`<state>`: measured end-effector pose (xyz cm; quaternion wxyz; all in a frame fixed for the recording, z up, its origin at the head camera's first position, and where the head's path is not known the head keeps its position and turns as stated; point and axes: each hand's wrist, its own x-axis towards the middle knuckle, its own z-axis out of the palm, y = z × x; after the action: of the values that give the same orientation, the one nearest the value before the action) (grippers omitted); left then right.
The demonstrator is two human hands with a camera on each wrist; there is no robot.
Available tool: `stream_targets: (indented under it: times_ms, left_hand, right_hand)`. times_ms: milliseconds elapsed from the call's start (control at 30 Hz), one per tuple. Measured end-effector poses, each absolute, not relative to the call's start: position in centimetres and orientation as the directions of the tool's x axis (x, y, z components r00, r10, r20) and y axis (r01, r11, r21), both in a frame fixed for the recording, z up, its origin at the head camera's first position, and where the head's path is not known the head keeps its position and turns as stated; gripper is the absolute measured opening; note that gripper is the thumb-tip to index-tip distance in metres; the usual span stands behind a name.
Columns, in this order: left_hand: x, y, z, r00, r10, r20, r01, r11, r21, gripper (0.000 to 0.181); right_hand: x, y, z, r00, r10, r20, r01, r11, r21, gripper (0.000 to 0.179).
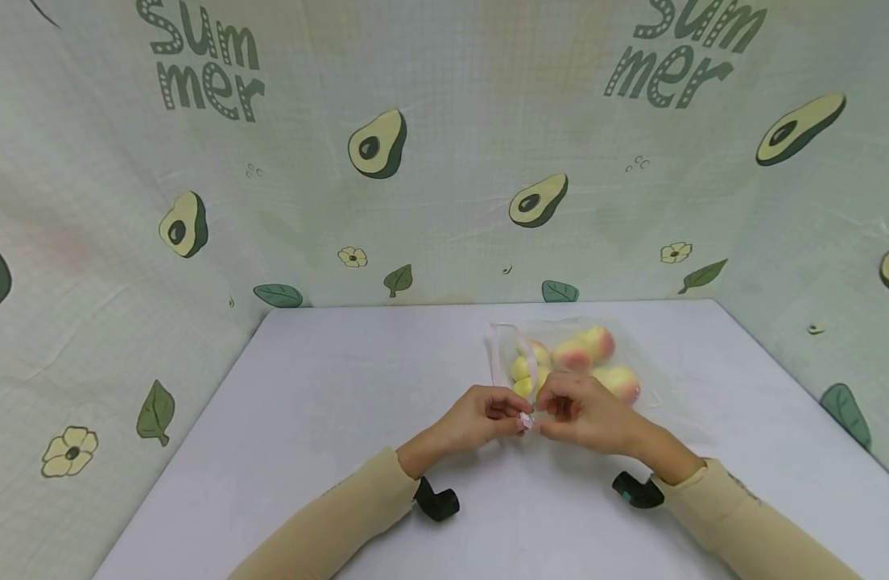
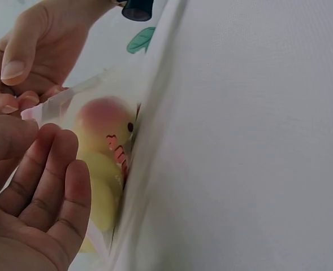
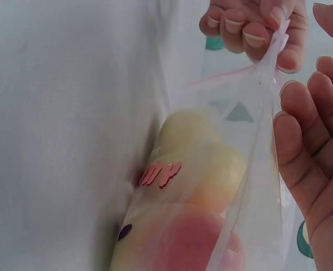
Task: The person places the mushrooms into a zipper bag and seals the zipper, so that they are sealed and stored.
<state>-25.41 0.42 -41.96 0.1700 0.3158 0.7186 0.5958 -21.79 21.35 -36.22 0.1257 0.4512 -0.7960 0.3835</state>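
Observation:
A translucent plastic zip bag (image 1: 651, 379) with a pink-edged mouth holds several yellow toys with pink ends (image 1: 598, 342); one toy shows a black eye and pink raised marks. My left hand (image 1: 481, 419) pinches the near end of the mouth, where a small white-and-pink piece (image 3: 283, 40) shows between thumb and finger. Close beside it, my right hand (image 1: 593, 415) has its fingertips (image 3: 288, 132) right at the bag's edge. Its thumb stands apart from the loosely bent fingers in the right wrist view.
The bag lies on a white table (image 1: 357, 362), toward the right of its middle. Behind and on both sides hangs a pale cloth (image 1: 452, 97) printed with avocados, leaves and lettering. Black wrist devices (image 1: 437, 501) show below both wrists.

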Motion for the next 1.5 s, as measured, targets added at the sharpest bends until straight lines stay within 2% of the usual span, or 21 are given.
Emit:
stream_targets:
  times_ms: [67, 333, 667, 1100, 1267, 1500]
  left_hand:
    - [-25.1, 0.4, -41.4, -0.745, 0.654, 0.131, 0.242, 0.083, 0.967, 0.021]
    - [-23.8, 0.4, -39.4, -0.758, 0.635, 0.149, 0.244, 0.064, 0.968, 0.017]
    - [-23.7, 0.7, -39.2, -0.793, 0.591, 0.148, 0.248, 0.091, 0.965, 0.013]
    - [-23.4, 1.1, -39.1, -0.8, 0.58, 0.155, 0.234, 0.063, 0.97, 0.013]
    - [-23.4, 1.1, -39.1, -0.802, 0.575, 0.164, 0.242, 0.061, 0.968, 0.012]
    - [-23.3, 1.3, -39.0, -0.807, 0.566, 0.166, 0.243, 0.063, 0.968, 0.011]
  right_hand:
    - [-21.8, 21.3, -36.2, -0.549, -0.626, 0.554, -0.824, 0.296, -0.483, 0.029]
    - [-21.7, 21.2, -36.1, -0.567, -0.619, 0.543, -0.815, 0.326, -0.479, 0.036]
    - [-21.6, 21.1, -36.1, -0.546, -0.632, 0.55, -0.831, 0.322, -0.454, 0.028]
    - [-21.6, 21.1, -36.0, -0.537, -0.649, 0.538, -0.833, 0.307, -0.46, 0.023]
    - [-22.1, 21.5, -36.7, -0.536, -0.644, 0.546, -0.834, 0.302, -0.462, 0.016]
    - [-23.6, 22.3, -39.2, -0.548, -0.616, 0.566, -0.832, 0.336, -0.441, 0.028]
